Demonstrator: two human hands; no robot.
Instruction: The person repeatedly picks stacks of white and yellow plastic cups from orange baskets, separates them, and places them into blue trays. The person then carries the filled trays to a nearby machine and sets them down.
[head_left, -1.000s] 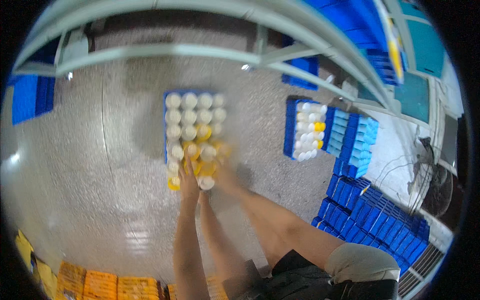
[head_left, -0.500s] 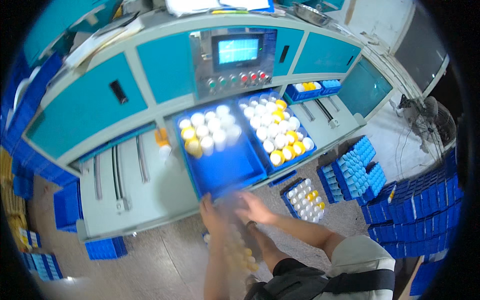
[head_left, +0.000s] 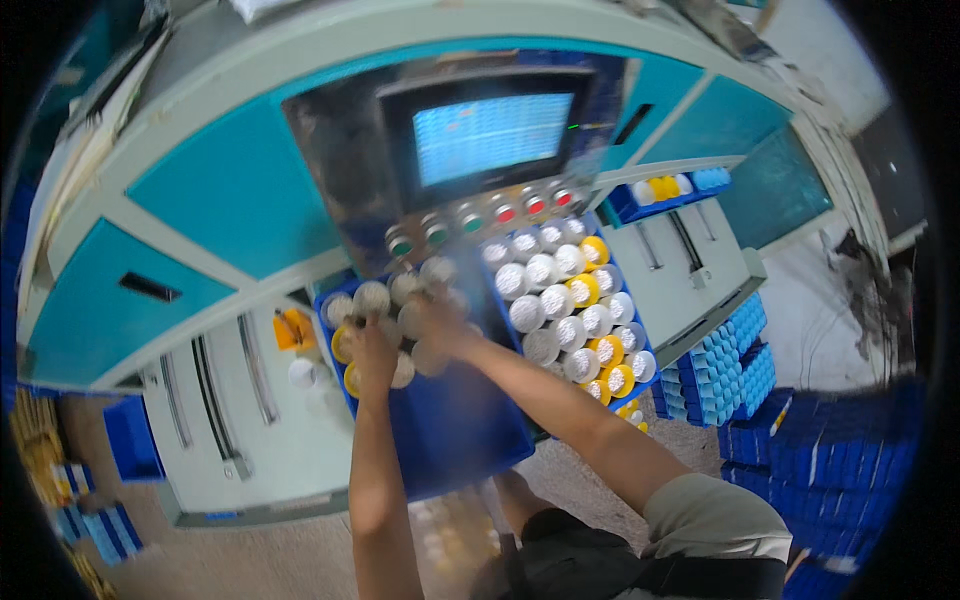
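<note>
Both my hands reach into the left blue tray [head_left: 425, 425], over upright white cylindrical pieces [head_left: 372, 298] grouped at its far end. My left hand [head_left: 372, 350] is bent down among the pieces, beside a yellow-rimmed one [head_left: 342, 345] at the tray's left side. Close by on the right, my right hand [head_left: 447, 328] lies over more white pieces. Motion smears the fingers of both hands, so their grip does not show. A second blue tray [head_left: 648, 380] on the right holds rows of white and yellow-rimmed pieces with open round tops.
A control panel with a lit screen [head_left: 495, 138] and a row of buttons [head_left: 470, 217] stands behind the trays. An orange part [head_left: 293, 328] and a white cylinder [head_left: 302, 374] are on the left worktop. Stacked blue trays [head_left: 800, 460] stand at the lower right.
My hands have moved forward from the left tray's near edge to the pieces at its far end. My view has come closer to the panel.
</note>
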